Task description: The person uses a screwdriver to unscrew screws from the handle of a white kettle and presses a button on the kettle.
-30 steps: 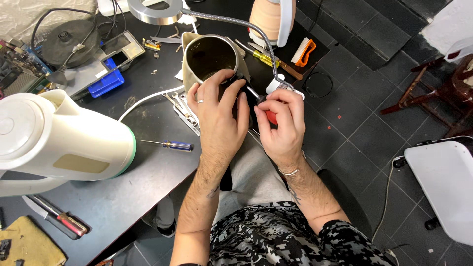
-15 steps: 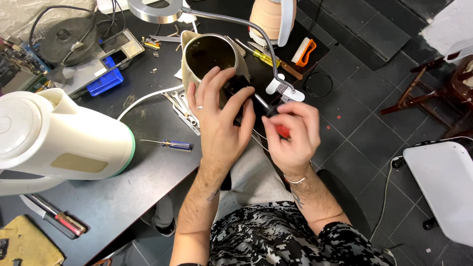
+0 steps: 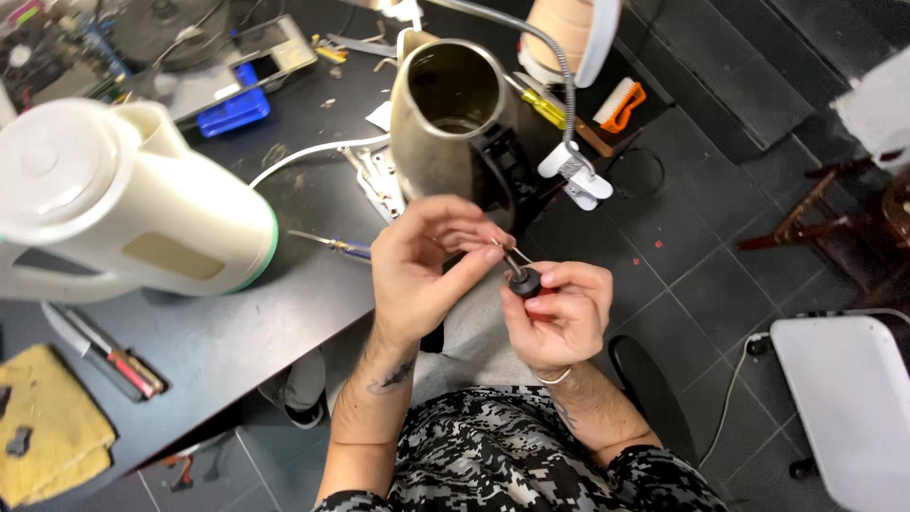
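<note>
Both hands meet at six o'clock from the kettle. Right hand pinches a black knob; left hand fingertips close on its thin metal shaft. Fitting step, apparently; steady alignment needed.

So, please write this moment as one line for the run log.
left hand: pinches screwdriver shaft | right hand: holds screwdriver handle | metal kettle: open, on table
</note>
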